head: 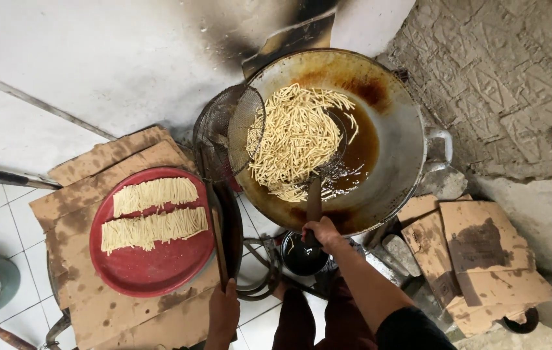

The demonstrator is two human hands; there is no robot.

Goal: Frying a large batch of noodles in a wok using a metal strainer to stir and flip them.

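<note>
Right hand [321, 232] lifting skimmer [302, 139] of fried strips over wok [399, 129], left hand [223, 310] gripping mesh strainer [224, 133] handle

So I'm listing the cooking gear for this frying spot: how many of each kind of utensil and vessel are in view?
Wok: 1
Wire skimmers: 2, one in the left hand, one full of fried strips in the right hand
Red tray: 1
Total: 4

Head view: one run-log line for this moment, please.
right hand: grips skimmer of sticks in wok | left hand: holds strainer handle | tray: two raw rows
</note>
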